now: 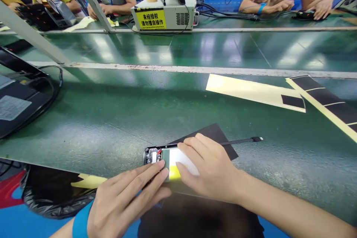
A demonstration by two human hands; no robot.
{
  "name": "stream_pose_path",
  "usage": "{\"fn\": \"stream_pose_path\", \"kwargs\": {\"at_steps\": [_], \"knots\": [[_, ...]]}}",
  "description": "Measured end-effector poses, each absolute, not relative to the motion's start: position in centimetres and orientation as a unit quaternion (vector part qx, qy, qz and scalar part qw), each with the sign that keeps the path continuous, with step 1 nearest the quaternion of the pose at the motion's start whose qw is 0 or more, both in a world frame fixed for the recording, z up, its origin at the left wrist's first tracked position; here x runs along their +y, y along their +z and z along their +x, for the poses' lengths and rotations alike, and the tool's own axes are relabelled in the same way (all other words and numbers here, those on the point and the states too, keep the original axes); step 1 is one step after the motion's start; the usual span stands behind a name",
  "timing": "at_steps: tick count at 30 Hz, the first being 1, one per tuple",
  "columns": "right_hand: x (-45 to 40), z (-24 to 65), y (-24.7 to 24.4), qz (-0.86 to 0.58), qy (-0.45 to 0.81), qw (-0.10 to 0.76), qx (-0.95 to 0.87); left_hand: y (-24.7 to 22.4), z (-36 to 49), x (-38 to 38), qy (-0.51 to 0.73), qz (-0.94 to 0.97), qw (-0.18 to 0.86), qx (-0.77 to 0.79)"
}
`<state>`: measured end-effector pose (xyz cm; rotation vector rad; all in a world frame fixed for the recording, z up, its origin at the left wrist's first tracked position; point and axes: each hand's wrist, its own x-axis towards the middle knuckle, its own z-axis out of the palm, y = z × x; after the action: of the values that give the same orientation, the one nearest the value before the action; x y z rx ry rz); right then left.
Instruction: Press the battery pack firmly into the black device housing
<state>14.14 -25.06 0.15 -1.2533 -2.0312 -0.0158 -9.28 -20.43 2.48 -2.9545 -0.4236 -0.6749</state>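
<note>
An opened power bank (173,157) lies at the bench's near edge, its circuit board and red wire showing at the left end. Its flat battery cell has a white and yellow face and a green strip. My left hand (125,197), with a blue wristband, has its fingers stretched out, the tips touching the cell's left end. Fingers and thumb of my right hand (208,167) close over the right part of the power bank and hide it. Behind this hand a black sheet (214,134) lies on the bench, and a flat black cable (242,141) with a plug extends right.
Yellowish backing strips (251,91) with black pads (320,95) lie at the right. Black equipment (19,100) with cables stands at the left, above a bin lined with a black bag (47,193). Across the bench are co-workers and a grey box (167,15) bearing a monitor.
</note>
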Motion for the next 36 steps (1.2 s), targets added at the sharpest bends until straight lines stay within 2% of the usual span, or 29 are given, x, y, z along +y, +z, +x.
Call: {"fn": "stream_pose_path", "kwargs": {"at_steps": [7, 19, 32, 36], "knots": [[-25.2, 14.2, 0.3, -0.488, 0.002, 0.371, -0.79, 1.7, -10.7, -20.7, -0.171, -0.974, 0.024, -0.146], [-25.1, 14.2, 0.2, -0.474, -0.01, 0.375, -0.796, 2.9, -9.0, -20.1, -0.215, -0.965, 0.017, -0.148], [-25.5, 14.4, -0.4, -0.466, -0.003, 0.366, -0.805, 4.9, -6.1, -18.3, -0.119, -0.986, 0.064, -0.095], [-26.2, 16.0, 0.0, -0.469, 0.023, 0.425, -0.774, 4.0, -6.8, -18.5, -0.136, -0.985, 0.043, -0.097]]}}
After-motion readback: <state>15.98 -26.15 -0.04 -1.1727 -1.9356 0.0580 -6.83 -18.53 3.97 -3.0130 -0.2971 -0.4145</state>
